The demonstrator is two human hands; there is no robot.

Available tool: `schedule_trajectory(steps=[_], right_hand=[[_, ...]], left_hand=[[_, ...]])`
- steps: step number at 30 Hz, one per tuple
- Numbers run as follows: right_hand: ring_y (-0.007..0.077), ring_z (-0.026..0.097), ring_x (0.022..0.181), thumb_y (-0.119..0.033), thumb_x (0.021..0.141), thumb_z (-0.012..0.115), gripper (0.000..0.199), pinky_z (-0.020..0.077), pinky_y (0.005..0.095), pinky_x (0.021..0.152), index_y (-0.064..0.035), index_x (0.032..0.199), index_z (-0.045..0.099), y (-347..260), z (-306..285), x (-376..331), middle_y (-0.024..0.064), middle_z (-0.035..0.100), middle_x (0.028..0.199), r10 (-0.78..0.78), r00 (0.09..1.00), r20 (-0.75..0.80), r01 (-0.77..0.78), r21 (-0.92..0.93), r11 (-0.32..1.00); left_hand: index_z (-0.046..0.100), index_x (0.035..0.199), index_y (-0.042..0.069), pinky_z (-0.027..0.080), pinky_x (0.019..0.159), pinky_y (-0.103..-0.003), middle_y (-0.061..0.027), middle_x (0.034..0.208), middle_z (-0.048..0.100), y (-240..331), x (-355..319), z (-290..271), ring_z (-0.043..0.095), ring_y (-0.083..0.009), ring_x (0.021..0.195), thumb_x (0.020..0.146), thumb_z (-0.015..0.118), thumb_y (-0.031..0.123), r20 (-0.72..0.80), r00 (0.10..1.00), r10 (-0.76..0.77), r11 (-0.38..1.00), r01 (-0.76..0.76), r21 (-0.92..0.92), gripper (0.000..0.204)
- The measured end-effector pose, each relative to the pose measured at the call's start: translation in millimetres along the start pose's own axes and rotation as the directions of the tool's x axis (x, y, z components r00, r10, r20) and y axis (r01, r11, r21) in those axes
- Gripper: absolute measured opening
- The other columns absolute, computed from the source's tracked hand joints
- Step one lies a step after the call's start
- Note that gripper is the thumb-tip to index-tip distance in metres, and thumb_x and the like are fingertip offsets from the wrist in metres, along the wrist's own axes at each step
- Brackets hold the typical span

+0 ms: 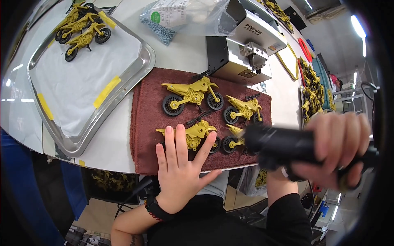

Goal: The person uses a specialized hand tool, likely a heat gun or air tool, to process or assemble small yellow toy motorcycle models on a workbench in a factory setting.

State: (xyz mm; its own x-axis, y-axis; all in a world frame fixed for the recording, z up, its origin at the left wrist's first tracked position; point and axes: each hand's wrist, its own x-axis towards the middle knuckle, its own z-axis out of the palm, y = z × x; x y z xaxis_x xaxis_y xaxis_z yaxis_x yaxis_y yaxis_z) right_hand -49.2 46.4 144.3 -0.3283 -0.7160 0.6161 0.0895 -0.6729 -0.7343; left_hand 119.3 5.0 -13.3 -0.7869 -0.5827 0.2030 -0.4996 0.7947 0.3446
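Observation:
My left hand (177,174) is open, fingers spread, fingertips over a yellow toy motorcycle (200,130) at the lower left of a brown cloth (144,106). It partly covers that toy. In my right hand (344,137) is a black electric screwdriver (283,143), raised at the right and blurred by motion; its tip cannot be made out. The tool's front end overlaps another toy motorcycle (233,142) at the lower right, partly hidden. Behind lie two more, a larger-looking motorcycle (191,91) and one to its right (245,107), all with black wheels.
At left a metal tray (150,57), lined with white paper and yellow tape, holds several toy motorcycles (84,37). Beyond the cloth stand a silver-and-black box-shaped machine (242,61) and a clear bag of small screws (164,30). More yellow toys (312,90) are piled at far right.

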Motion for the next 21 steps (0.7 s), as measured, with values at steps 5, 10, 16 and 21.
schedule_trajectory(steps=[5,10,16,21], right_hand=[[0.0144,0.045,0.067,-0.015,0.078,0.055,0.016,0.0353,0.0341,0.073,-0.0054,0.089,0.048,-28,-69,36,0.0027,0.044,0.079,-0.043,0.996,-0.084,0.025,-0.198,0.98],[0.0192,0.05,0.061,-0.012,0.079,0.059,0.013,0.0405,0.0351,0.066,-0.0028,0.083,0.05,13,-93,64,0.0069,0.05,0.073,-0.126,0.972,-0.197,0.054,-0.336,0.94],[0.016,0.045,0.065,-0.009,0.08,0.057,0.015,0.0377,0.0335,0.072,-0.0037,0.089,0.048,24,-84,64,0.0048,0.044,0.075,-0.036,0.978,-0.204,-0.043,-0.373,0.927],[0.0129,0.045,0.064,-0.012,0.08,0.056,0.02,0.0368,0.0319,0.07,-0.006,0.094,0.044,16,-51,38,0.0024,0.044,0.078,0.147,0.987,-0.059,-0.154,-0.16,0.975]], left_hand=[[0.045,0.136,0.032,0.014,0.106,-0.061,-0.0289,0.14,0.029,-1,0,3,0.025,-0.046,0.132,0.065,0.062,0.069,-0.013,1.0,0.009,1.0,-0.009,0.019,0.082],[0.045,0.136,0.03,0.01,0.106,-0.061,-0.0294,0.14,0.027,1,0,0,0.023,-0.0469,0.132,0.066,0.061,0.069,0.031,0.999,-0.008,0.999,0.007,0.044,0.082],[0.046,0.135,0.031,0.007,0.106,-0.062,-0.0292,0.141,0.027,0,0,1,0.022,-0.0472,0.133,0.067,0.06,0.069,0.009,1.0,0.009,0.999,-0.009,0.032,0.079],[0.047,0.134,0.033,0.005,0.106,-0.062,-0.0256,0.142,0.027,-1,0,0,0.02,-0.0466,0.133,0.068,0.061,0.068,0.032,0.999,0.01,1.0,-0.011,0.028,0.076]])
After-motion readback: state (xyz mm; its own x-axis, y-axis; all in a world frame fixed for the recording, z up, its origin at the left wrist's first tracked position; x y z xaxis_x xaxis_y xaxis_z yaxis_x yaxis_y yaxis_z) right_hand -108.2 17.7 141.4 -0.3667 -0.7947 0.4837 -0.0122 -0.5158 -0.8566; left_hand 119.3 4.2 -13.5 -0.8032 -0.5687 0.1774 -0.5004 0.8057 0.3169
